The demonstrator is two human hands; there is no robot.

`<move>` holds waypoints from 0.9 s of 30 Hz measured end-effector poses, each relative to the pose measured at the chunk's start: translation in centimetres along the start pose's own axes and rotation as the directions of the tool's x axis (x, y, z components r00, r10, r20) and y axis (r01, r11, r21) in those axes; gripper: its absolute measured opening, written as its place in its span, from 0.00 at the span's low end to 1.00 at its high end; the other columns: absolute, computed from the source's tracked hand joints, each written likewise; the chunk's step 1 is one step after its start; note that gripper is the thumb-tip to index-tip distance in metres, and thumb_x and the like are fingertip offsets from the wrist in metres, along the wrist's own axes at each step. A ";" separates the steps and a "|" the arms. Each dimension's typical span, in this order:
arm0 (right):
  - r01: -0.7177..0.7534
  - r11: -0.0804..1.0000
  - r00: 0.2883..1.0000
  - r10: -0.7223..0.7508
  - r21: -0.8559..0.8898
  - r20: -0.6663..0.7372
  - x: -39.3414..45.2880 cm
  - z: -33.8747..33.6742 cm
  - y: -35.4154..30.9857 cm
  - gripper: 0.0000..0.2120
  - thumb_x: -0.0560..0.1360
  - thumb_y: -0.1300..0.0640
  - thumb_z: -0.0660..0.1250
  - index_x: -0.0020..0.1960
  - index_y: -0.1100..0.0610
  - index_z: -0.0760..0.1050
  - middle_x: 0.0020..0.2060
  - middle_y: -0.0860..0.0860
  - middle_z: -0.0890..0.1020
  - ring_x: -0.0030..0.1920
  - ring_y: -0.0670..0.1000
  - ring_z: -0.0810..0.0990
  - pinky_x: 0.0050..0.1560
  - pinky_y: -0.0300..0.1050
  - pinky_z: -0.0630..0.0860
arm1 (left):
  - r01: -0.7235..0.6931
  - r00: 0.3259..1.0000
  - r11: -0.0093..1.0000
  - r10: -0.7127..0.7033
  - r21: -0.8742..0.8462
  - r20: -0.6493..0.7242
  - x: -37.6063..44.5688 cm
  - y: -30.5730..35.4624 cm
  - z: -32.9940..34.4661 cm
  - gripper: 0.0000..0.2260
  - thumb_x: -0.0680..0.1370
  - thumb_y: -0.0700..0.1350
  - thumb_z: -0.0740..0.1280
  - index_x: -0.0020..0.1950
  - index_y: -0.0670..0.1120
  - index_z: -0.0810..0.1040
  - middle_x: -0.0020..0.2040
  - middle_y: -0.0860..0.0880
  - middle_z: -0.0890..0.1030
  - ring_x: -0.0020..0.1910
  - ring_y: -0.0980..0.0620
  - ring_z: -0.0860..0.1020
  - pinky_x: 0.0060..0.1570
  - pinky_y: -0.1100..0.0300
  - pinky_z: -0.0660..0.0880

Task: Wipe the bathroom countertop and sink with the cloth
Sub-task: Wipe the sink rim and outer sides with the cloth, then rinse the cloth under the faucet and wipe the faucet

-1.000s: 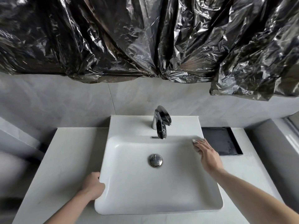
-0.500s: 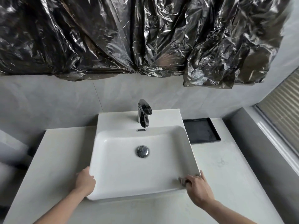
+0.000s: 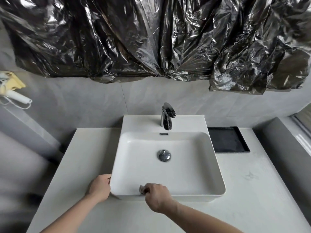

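Observation:
A white rectangular sink (image 3: 217,174) stands on a pale stone countertop (image 3: 249,190). My right hand (image 3: 157,197) is on the sink's front rim, left of its middle, closed over a small grey cloth (image 3: 142,189) that is mostly hidden under the fingers. My left hand (image 3: 100,187) grips the sink's front left corner from outside. The chrome drain plug (image 3: 164,155) sits in the basin's middle.
A chrome tap (image 3: 166,117) rises at the sink's back ledge. A black tray (image 3: 228,140) lies on the counter right of the sink. Crumpled black plastic sheeting (image 3: 151,39) hangs over the wall above. A white hairdryer (image 3: 16,95) hangs at far left. A grey ledge (image 3: 282,148) borders the right.
My right hand has slid the cloth from the sink's back right rim down the right side and along the front rim to the left. The left hand kept its hold on the corner.

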State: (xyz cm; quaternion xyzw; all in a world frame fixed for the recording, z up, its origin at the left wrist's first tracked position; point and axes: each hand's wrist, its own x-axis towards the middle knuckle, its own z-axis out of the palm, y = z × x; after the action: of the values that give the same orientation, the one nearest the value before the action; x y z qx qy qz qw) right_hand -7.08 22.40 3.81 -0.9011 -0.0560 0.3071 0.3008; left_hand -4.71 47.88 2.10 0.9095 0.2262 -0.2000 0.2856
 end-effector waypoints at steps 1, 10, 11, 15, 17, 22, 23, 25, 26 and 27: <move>0.019 1.000 1.000 -0.019 -0.007 0.021 0.5 0.6 -1.2 0.19 0.73 0.59 0.57 0.57 0.46 0.80 0.61 0.51 0.84 0.62 0.60 0.79 0.59 0.44 0.72 | 0.006 1.000 0.999 -0.005 -0.050 0.020 -0.6 -0.2 -0.2 0.18 0.75 0.35 0.64 0.52 0.56 0.85 0.48 0.56 0.88 0.47 0.51 0.86 0.50 0.57 0.81; 0.079 0.989 0.976 -0.102 0.127 0.193 2.7 2.0 -8.3 0.14 0.75 0.58 0.59 0.54 0.49 0.81 0.57 0.53 0.84 0.59 0.58 0.80 0.58 0.44 0.73 | 0.046 0.987 0.973 -0.010 -0.227 0.158 -3.2 -1.1 -2.0 0.26 0.74 0.31 0.54 0.49 0.58 0.83 0.47 0.62 0.86 0.45 0.47 0.86 0.37 0.59 0.76; 0.074 0.974 0.973 -0.118 0.214 0.200 2.8 1.8 -8.2 0.10 0.73 0.56 0.60 0.46 0.48 0.79 0.51 0.50 0.83 0.54 0.55 0.80 0.56 0.45 0.74 | 0.030 0.988 0.973 0.006 -0.229 0.156 -3.2 -1.4 -2.1 0.26 0.74 0.31 0.54 0.48 0.58 0.83 0.48 0.62 0.86 0.48 0.47 0.86 0.40 0.60 0.78; 0.051 0.772 0.980 -0.161 0.634 0.118 2.6 -0.2 -5.8 0.10 0.76 0.60 0.65 0.39 0.47 0.75 0.43 0.53 0.77 0.45 0.52 0.83 0.57 0.52 0.80 | -0.117 0.987 0.977 0.134 -0.179 0.084 -3.6 -1.0 -2.2 0.21 0.76 0.35 0.60 0.57 0.61 0.78 0.58 0.61 0.83 0.57 0.58 0.82 0.61 0.60 0.77; 0.103 0.699 0.986 -0.164 0.708 0.019 1.8 -1.9 -5.1 0.09 0.81 0.58 0.67 0.60 0.49 0.75 0.46 0.53 0.83 0.50 0.53 0.87 0.59 0.51 0.82 | -0.192 0.979 0.946 0.203 -0.262 0.014 -4.7 1.0 -2.5 0.17 0.78 0.39 0.65 0.58 0.62 0.77 0.59 0.61 0.82 0.54 0.59 0.82 0.59 0.61 0.77; 0.224 0.655 0.974 -0.161 0.721 -0.157 -1.0 -7.0 -4.2 0.22 0.79 0.60 0.72 0.71 0.56 0.70 0.53 0.55 0.86 0.54 0.55 0.87 0.61 0.52 0.83 | -0.262 0.948 0.797 0.318 -0.545 0.009 -7.0 7.0 -2.2 0.12 0.80 0.42 0.70 0.62 0.53 0.80 0.59 0.57 0.83 0.56 0.54 0.82 0.57 0.56 0.79; 0.240 0.670 0.971 -0.150 0.703 -0.188 -1.7 -7.9 -4.1 0.21 0.79 0.60 0.73 0.69 0.56 0.73 0.53 0.54 0.86 0.55 0.56 0.87 0.61 0.52 0.83 | -0.281 0.939 0.773 0.343 -0.569 0.003 -7.3 7.9 -2.1 0.11 0.80 0.43 0.70 0.61 0.53 0.81 0.58 0.56 0.84 0.56 0.52 0.82 0.54 0.57 0.79; 0.274 0.704 0.959 -0.151 0.656 -0.239 -3.0 -9.5 -3.9 0.18 0.77 0.59 0.75 0.65 0.55 0.78 0.51 0.53 0.87 0.54 0.54 0.87 0.59 0.52 0.83 | -0.325 0.919 0.731 0.394 -0.599 -0.019 -8.0 9.7 -2.4 0.08 0.80 0.45 0.70 0.57 0.56 0.83 0.55 0.55 0.85 0.54 0.50 0.83 0.49 0.59 0.78; 0.291 0.723 0.953 -0.158 0.627 -0.260 -3.5 -10.2 -3.8 0.16 0.76 0.58 0.76 0.62 0.54 0.80 0.51 0.51 0.88 0.52 0.51 0.87 0.57 0.51 0.84 | -0.349 0.908 0.720 0.418 -0.600 -0.026 -8.3 10.5 -2.7 0.08 0.80 0.46 0.70 0.55 0.58 0.84 0.53 0.55 0.86 0.52 0.50 0.83 0.47 0.59 0.78; 0.302 0.739 0.947 -0.159 0.603 -0.279 -4.1 -10.9 -3.7 0.14 0.75 0.57 0.78 0.59 0.54 0.81 0.50 0.49 0.88 0.50 0.48 0.86 0.54 0.48 0.84 | -0.366 0.898 0.711 0.440 -0.601 -0.027 -8.7 11.5 -3.2 0.07 0.81 0.47 0.70 0.53 0.60 0.84 0.51 0.55 0.86 0.50 0.51 0.84 0.47 0.58 0.78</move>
State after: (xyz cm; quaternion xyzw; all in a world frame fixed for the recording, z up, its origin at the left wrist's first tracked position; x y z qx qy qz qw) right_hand -3.66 18.72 14.94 -0.7582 -0.0281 0.1715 0.6285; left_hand -5.04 38.80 13.69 0.7880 0.0554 -0.1056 0.6040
